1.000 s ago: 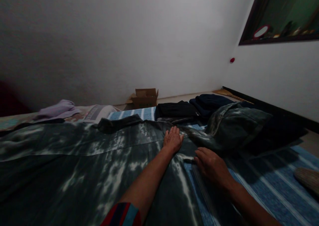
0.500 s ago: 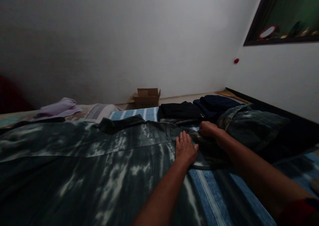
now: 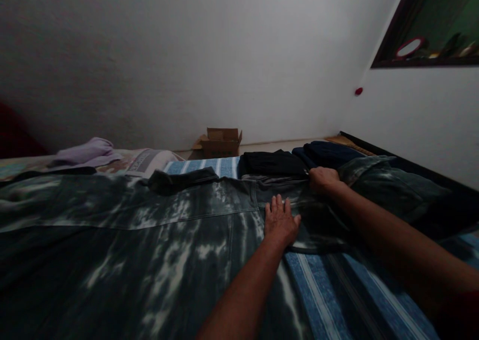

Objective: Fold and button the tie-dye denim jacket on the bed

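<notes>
A dark grey-green jacket (image 3: pixel 194 240) with pale bleached streaks lies spread out, its collar (image 3: pixel 183 180) toward the wall. My left hand (image 3: pixel 280 222) rests flat on the jacket near the shoulder seam, fingers spread. To the right of it, my right hand (image 3: pixel 325 179) is closed on the upper edge of the jacket's sleeve (image 3: pixel 318 220), which stretches out to the right. Its fingertips are partly hidden. The far part of the sleeve is bunched behind my right forearm.
Folded black clothes (image 3: pixel 271 164) and navy clothes (image 3: pixel 331 153) lie just beyond the sleeve. Blue striped bedding (image 3: pixel 318 290) spreads underneath. A lilac cloth (image 3: pixel 88 153) lies far left. An open cardboard box (image 3: pixel 220 144) stands by the wall. A dark ledge (image 3: pixel 404 163) runs along the right.
My right hand has shifted slightly to the right and away from me along the sleeve. My left hand stays pressed on the jacket. The view has tilted and shifted slightly.
</notes>
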The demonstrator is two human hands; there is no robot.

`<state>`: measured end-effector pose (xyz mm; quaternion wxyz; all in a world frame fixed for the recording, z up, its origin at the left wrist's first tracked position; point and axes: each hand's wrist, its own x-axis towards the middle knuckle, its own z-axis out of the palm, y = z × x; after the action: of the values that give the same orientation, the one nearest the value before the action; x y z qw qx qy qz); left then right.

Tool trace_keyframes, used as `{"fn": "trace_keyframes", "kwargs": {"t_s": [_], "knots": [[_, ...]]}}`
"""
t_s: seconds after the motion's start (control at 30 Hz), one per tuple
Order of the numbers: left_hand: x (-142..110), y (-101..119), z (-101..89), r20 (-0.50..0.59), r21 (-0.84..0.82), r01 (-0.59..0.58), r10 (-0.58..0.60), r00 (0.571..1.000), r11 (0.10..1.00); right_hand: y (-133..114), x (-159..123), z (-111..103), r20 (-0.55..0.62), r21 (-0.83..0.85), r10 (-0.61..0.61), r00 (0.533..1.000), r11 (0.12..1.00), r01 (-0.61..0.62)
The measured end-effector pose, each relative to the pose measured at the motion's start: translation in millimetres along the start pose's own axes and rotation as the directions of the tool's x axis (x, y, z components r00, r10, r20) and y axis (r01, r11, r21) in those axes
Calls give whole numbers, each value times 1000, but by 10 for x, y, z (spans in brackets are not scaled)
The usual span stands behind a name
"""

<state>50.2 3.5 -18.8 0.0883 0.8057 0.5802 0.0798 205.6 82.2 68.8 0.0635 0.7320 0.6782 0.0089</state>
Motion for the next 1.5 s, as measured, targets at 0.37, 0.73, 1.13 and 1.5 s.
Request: {"fn": "trace_keyframes", "kwargs": {"t_s": [0.37, 0.73, 1.13, 1.5], "knots": [[14, -7, -8, 24, 30, 1, -2, 1000, 1000, -322, -196, 129, -159, -22, -82, 984, 997, 79], [-10, -1, -84, 26, 64, -104, 102, 994, 993, -661, -199, 777, -142, 298, -434, 890, 838, 457], [0, -3, -51, 16, 53, -94, 94, 995, 994, -489, -165, 913, -163, 441, -498, 852, 735, 514], [105, -57, -127, 64, 50, 35, -38, 997, 998, -420, -205, 936, -154, 492, -432, 888, 746, 448]]}}
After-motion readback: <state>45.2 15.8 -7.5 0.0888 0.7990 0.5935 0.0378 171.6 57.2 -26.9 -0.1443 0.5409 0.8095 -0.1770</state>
